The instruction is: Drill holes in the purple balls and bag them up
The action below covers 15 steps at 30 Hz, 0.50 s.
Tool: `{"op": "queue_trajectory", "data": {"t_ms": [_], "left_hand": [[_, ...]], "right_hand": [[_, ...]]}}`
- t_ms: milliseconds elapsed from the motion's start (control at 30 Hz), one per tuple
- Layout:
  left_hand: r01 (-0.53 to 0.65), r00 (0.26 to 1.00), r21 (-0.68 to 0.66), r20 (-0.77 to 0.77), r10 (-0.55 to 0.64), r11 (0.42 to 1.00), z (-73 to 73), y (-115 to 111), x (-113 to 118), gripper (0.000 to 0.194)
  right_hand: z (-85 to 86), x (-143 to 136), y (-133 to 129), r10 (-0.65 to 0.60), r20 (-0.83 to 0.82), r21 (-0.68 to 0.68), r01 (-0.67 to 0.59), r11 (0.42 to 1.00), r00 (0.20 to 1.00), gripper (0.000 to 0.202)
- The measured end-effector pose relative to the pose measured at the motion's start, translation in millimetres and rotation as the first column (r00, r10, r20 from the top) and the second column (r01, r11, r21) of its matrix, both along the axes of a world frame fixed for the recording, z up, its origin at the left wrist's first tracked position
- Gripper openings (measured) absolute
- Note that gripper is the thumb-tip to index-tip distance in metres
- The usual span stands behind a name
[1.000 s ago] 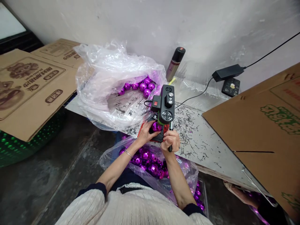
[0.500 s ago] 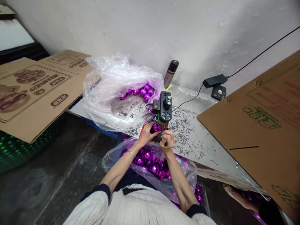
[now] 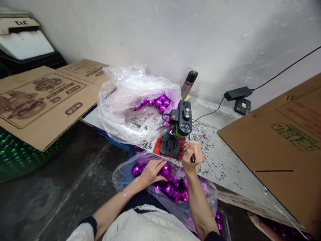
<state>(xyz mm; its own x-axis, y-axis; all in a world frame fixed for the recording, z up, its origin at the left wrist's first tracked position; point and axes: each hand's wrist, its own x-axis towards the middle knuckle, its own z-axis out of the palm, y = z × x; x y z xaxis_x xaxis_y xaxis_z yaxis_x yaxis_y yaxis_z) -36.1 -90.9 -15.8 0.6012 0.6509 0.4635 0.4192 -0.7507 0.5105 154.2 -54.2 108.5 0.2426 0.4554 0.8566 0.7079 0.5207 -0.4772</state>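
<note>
My left hand is over the open plastic bag at my lap, thumb and fingers around a shiny purple mirror-faceted ball. More purple balls lie below it in the bag. My right hand is closed in a fist round the black-tipped lever of a small black bench machine. Its slotted black base plate is bare and rests on a red mat.
A white plastic bag with purple balls stands on the table, which is strewn with small dark bits. Behind are a spray can and power adapter. Cardboard boxes flank both sides; green shiny material sits left.
My left hand has moved from the machine's plate down to the bag at my lap. No ball is under the machine head now. My right hand keeps hold of the lever.
</note>
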Motion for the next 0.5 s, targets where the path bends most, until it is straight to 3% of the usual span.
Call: {"op": "queue_trajectory", "data": {"t_ms": [67, 133, 200, 300, 367, 400, 500], "left_hand": [[-0.01, 1.0, 0.033, 0.005, 0.009, 0.999, -0.7, -4.8, -8.9, 0.086], [-0.039, 0.996, 0.045, 0.077, 0.036, 0.998, 8.8, 12.4, -9.5, 0.068], [-0.103, 0.979, 0.02, 0.18, 0.098, 0.994, 27.7, 53.1, -2.3, 0.037], [-0.298, 0.899, -0.15, 0.287, 0.33, 0.943, 60.4, 145.8, 18.7, 0.034], [-0.402, 0.84, -0.349, 0.227, 0.493, 0.846, 75.9, 211.1, 35.8, 0.036], [-0.46, 0.802, -0.446, 0.163, 0.575, 0.768, 80.6, 239.8, 44.3, 0.039], [-0.542, 0.745, -0.648, -0.074, 0.663, 0.536, 84.6, 299.6, 67.4, 0.047]], "right_hand": [[-6.9, 0.3, -1.4, 0.007, 0.018, -0.004, -0.007, 1.0, 1.0, 0.029], [-10.3, 0.4, -2.4, 0.017, 0.022, -0.005, -0.017, 1.0, 1.0, 0.028], [-11.2, 0.4, -3.0, 0.019, 0.016, 0.004, -0.02, 1.0, 1.0, 0.028], [-11.7, 0.4, -3.7, 0.007, 0.004, -0.004, -0.007, 1.0, 1.0, 0.027], [-12.0, 0.4, -4.3, 0.009, 0.011, -0.007, -0.009, 1.0, 1.0, 0.027], [-11.9, 0.5, -4.5, 0.012, 0.022, -0.005, -0.012, 1.0, 1.0, 0.027], [-10.8, 0.6, -5.1, 0.018, 0.054, 0.0, -0.018, 1.0, 0.998, 0.027]]}}
